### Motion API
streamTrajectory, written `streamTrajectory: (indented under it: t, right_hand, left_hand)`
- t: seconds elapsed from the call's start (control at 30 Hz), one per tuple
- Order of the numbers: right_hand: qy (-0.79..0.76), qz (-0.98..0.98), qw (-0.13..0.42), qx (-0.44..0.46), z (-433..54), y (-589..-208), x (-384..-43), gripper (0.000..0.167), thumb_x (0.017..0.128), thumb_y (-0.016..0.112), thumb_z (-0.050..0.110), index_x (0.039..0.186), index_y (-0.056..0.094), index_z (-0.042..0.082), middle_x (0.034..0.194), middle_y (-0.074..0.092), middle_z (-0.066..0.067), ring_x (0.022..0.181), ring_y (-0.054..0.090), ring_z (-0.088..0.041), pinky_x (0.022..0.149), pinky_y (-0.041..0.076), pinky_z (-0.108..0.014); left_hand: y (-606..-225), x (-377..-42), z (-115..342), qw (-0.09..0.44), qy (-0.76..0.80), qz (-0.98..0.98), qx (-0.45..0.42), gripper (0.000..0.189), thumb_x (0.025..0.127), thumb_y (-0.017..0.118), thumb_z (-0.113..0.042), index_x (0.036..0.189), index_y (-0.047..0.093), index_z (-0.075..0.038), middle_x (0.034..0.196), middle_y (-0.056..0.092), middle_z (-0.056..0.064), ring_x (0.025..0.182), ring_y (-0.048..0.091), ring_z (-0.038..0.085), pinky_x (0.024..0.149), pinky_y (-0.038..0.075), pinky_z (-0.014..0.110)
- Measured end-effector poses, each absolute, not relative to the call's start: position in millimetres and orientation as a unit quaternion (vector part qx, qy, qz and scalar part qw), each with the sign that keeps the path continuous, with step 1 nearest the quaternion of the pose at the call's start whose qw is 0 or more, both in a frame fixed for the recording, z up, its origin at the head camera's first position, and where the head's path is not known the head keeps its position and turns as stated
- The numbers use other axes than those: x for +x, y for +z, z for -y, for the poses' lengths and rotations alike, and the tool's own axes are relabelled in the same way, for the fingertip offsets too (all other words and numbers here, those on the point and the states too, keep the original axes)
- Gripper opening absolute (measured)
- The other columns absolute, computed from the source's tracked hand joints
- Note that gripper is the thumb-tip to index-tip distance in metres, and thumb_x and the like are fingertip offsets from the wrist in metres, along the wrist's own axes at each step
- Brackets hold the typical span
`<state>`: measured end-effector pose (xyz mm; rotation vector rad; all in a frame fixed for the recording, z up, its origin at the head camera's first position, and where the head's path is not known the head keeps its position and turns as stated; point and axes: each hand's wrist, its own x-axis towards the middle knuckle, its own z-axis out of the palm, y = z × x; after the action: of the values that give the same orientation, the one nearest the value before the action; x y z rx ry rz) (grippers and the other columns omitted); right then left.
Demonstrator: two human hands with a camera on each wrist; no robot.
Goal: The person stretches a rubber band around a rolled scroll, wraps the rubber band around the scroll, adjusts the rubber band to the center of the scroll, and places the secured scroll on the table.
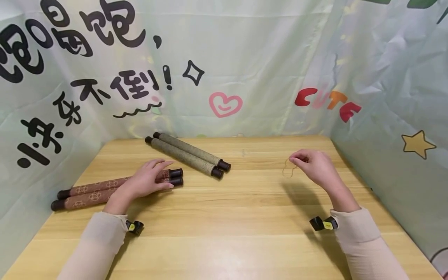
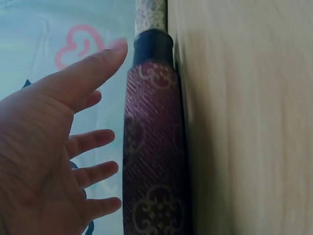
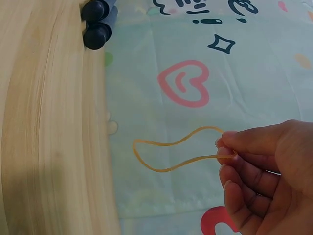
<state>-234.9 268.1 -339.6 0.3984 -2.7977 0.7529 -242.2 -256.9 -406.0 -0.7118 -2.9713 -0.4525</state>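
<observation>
A thin yellow rubber band [image 3: 164,170] dangles from my right hand [image 1: 316,167], pinched between thumb and fingertips above the table. My left hand [image 1: 145,181] hovers over the right end of two dark red patterned scrolls [image 1: 94,193], its fingers spread and relaxed. In the left wrist view the fingertips are close beside a red scroll [image 2: 154,147]; whether they touch it I cannot tell. Both red scrolls are rolled up, side by side, with black end knobs. Behind them lie two rolled grey-green scrolls [image 1: 185,155], also black-ended and set at a slant.
A light wooden table [image 1: 224,217] carries everything. Pale printed cloth [image 1: 266,77] hangs as walls at the back and both sides. Small black cameras sit on the left wrist [image 1: 134,227] and the right wrist [image 1: 323,223].
</observation>
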Motion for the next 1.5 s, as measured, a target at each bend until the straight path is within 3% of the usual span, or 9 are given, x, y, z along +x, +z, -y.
streamTrajectory:
  t: [0.23, 0.6, 0.9, 1.03, 1.3, 1.5]
  right_hand:
    - [0.257, 0.949, 0.115, 0.141, -269.9, -341.6, -234.8, 0.023, 0.096, 0.065, 0.027, 0.102, 0.075, 0.008, 0.090, 0.072, -0.005, 0.071, 0.057, -0.019, 0.063, 0.044, -0.035]
    - [0.249, 0.949, 0.116, 0.152, -269.6, -344.0, -233.9, 0.023, 0.096, 0.064, 0.029, 0.100, 0.076, 0.009, 0.088, 0.072, -0.003, 0.070, 0.056, -0.017, 0.062, 0.044, -0.035]
    - [0.252, 0.949, 0.113, 0.149, -269.0, -343.4, -233.7, 0.021, 0.096, 0.064, 0.028, 0.100, 0.075, 0.010, 0.088, 0.072, -0.003, 0.071, 0.057, -0.018, 0.062, 0.044, -0.035]
    - [0.256, 0.949, 0.114, 0.145, -269.0, -342.7, -233.6, 0.019, 0.096, 0.065, 0.026, 0.100, 0.075, 0.011, 0.089, 0.072, -0.003, 0.072, 0.058, -0.019, 0.063, 0.045, -0.035]
    - [0.255, 0.950, 0.109, 0.142, -269.5, -342.1, -234.2, 0.023, 0.097, 0.063, 0.030, 0.101, 0.075, 0.010, 0.090, 0.072, -0.005, 0.071, 0.057, -0.019, 0.062, 0.044, -0.035]
    - [0.253, 0.951, 0.105, 0.142, -268.7, -341.7, -235.2, 0.023, 0.097, 0.063, 0.030, 0.102, 0.075, 0.011, 0.092, 0.072, -0.005, 0.074, 0.058, -0.019, 0.064, 0.045, -0.035]
  left_hand:
    - [-408.2, -245.1, 270.7, 0.003, -0.129, 0.968, -0.217, 0.100, 0.075, 0.077, -0.059, 0.154, 0.032, -0.015, 0.149, 0.034, 0.025, 0.135, 0.029, 0.048, 0.108, 0.018, 0.067]
    - [-413.2, -243.0, 290.0, -0.065, -0.109, 0.980, -0.155, 0.119, 0.064, 0.075, -0.072, 0.156, 0.025, -0.015, 0.149, 0.033, 0.028, 0.134, 0.028, 0.054, 0.098, 0.006, 0.081]
    - [-412.2, -241.7, 303.5, -0.098, -0.124, 0.978, -0.136, 0.124, 0.060, 0.079, -0.070, 0.156, 0.025, -0.012, 0.149, 0.032, 0.029, 0.133, 0.031, 0.053, 0.097, 0.005, 0.082]
    - [-411.5, -242.2, 307.5, -0.100, -0.127, 0.977, -0.141, 0.124, 0.060, 0.080, -0.069, 0.154, 0.028, -0.007, 0.148, 0.033, 0.030, 0.132, 0.032, 0.054, 0.098, 0.008, 0.080]
    - [-410.3, -244.4, 307.8, -0.080, -0.121, 0.977, -0.158, 0.112, 0.064, 0.079, -0.067, 0.144, 0.041, 0.003, 0.141, 0.044, 0.030, 0.126, 0.042, 0.051, 0.098, 0.032, 0.069]
    - [-411.6, -245.2, 309.0, -0.077, -0.138, 0.973, -0.169, 0.103, 0.069, 0.080, -0.060, 0.140, 0.045, 0.006, 0.135, 0.050, 0.029, 0.122, 0.047, 0.048, 0.099, 0.039, 0.061]
